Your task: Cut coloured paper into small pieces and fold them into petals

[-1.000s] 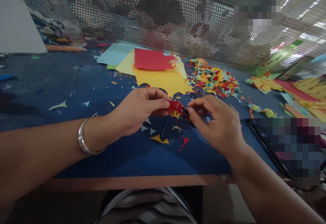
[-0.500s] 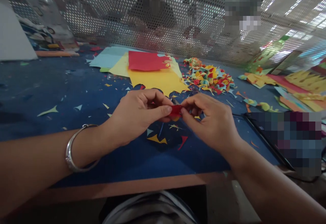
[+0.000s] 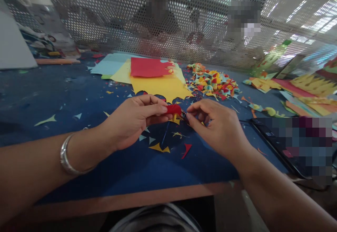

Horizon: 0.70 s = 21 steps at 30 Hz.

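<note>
My left hand (image 3: 131, 117), a silver bangle on its wrist, pinches a small curled piece of red paper (image 3: 173, 110) between thumb and fingers. Just right of the paper's free end, my right hand (image 3: 217, 123) has its thumb and forefinger drawn close together. A small dark spot shows at those fingertips; whether they grip anything is unclear. Behind the hands lies a yellow paper sheet (image 3: 160, 87) with a scalloped front edge, topped by a red paper sheet (image 3: 150, 67). Below the hands are a yellow scrap (image 3: 157, 147) and a red scrap (image 3: 186, 150).
A heap of small coloured paper pieces (image 3: 213, 82) lies at the back right. Light blue sheets (image 3: 110, 62) are at the back left. A dark device (image 3: 276, 147) sits by the right edge. Perforated metal mesh (image 3: 110, 24) rises behind the blue table (image 3: 123, 175); people are beyond it.
My right fingers have come off the red paper and now sit slightly to its right. The left hand still holds it, shifted a little left. The view has moved slightly.
</note>
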{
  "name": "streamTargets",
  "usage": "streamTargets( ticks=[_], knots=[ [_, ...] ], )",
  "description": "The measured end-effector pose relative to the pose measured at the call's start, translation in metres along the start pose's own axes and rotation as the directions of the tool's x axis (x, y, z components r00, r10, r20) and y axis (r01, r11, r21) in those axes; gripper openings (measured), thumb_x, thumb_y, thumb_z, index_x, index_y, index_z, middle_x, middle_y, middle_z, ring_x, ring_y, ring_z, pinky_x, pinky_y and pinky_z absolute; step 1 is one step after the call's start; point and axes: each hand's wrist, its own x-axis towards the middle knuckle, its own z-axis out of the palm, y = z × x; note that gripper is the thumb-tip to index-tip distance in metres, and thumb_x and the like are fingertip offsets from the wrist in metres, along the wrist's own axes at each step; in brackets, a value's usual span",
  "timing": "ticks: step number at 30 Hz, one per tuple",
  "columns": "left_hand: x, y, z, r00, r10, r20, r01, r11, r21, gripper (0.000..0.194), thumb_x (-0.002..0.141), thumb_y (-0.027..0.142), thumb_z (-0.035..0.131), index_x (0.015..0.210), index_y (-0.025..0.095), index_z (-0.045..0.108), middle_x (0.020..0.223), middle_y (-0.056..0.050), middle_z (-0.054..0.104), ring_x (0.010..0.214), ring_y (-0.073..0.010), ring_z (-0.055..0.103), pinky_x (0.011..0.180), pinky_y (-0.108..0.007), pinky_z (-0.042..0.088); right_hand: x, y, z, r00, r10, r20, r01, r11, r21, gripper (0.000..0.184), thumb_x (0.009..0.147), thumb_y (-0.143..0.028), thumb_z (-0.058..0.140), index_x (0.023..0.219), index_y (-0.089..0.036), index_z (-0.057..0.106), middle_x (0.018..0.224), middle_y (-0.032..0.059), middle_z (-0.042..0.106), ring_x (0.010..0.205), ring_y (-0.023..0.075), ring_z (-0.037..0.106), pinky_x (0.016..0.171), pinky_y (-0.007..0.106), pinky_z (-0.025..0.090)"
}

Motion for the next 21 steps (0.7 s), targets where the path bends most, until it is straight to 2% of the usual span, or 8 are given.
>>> streamTargets(
  ticks=[6, 11, 15, 21],
  knots=[
    [0.0025, 0.0, 0.0007, 0.996, -0.079, 0.032, 0.081, 0.996, -0.036, 0.016, 0.076, 0.007, 0.078, 0.066, 0.013, 0.067, 0.078, 0.002, 0.067, 0.072, -0.0079, 0.069, 0.074, -0.019, 0.061, -0.0004, -0.0022, 0.0009, 0.996, -0.02, 0.089, 0.012, 0.996, 0.094, 0.01, 0.087, -0.019, 0.069, 0.097, -0.019, 0.068, 0.083, -0.0005, 0.067, 0.067, 0.0103, 0.06, 0.061, 0.023, 0.047],
    [0.0014, 0.0005, 0.0014, 0.993, -0.113, 0.03, 0.114, 0.992, -0.046, 0.016, 0.075, 0.006, 0.078, 0.066, 0.013, 0.066, 0.077, 0.002, 0.067, 0.077, -0.0097, 0.07, 0.079, -0.021, 0.061, 0.0001, -0.0033, 0.0031, 0.995, 0.034, 0.095, -0.051, 0.982, 0.18, 0.003, 0.088, -0.02, 0.069, 0.088, -0.02, 0.066, 0.079, -0.0011, 0.066, 0.064, 0.0101, 0.057, 0.058, 0.023, 0.045],
    [-0.0019, 0.0018, 0.0035, 0.992, -0.12, 0.043, 0.121, 0.992, -0.04, 0.016, 0.075, 0.009, 0.078, 0.065, 0.013, 0.067, 0.08, 0.0, 0.069, 0.083, -0.0122, 0.071, 0.083, -0.024, 0.061, -0.0001, -0.0056, 0.0037, 0.995, 0.037, 0.088, -0.056, 0.972, 0.229, 0.007, 0.089, -0.018, 0.066, 0.082, -0.02, 0.064, 0.072, -0.0025, 0.063, 0.06, 0.0093, 0.054, 0.055, 0.022, 0.043],
    [-0.0042, 0.0006, 0.0032, 0.985, -0.142, 0.093, 0.136, 0.988, 0.076, 0.012, 0.072, 0.017, 0.084, 0.072, 0.014, 0.073, 0.087, -0.004, 0.075, 0.079, -0.013, 0.071, 0.071, -0.023, 0.057, -0.0015, -0.007, 0.0031, 0.996, 0.037, 0.078, -0.054, 0.971, 0.233, 0.008, 0.089, -0.019, 0.067, 0.081, -0.02, 0.064, 0.071, -0.0024, 0.062, 0.06, 0.01, 0.052, 0.055, 0.023, 0.042]
  ],
)
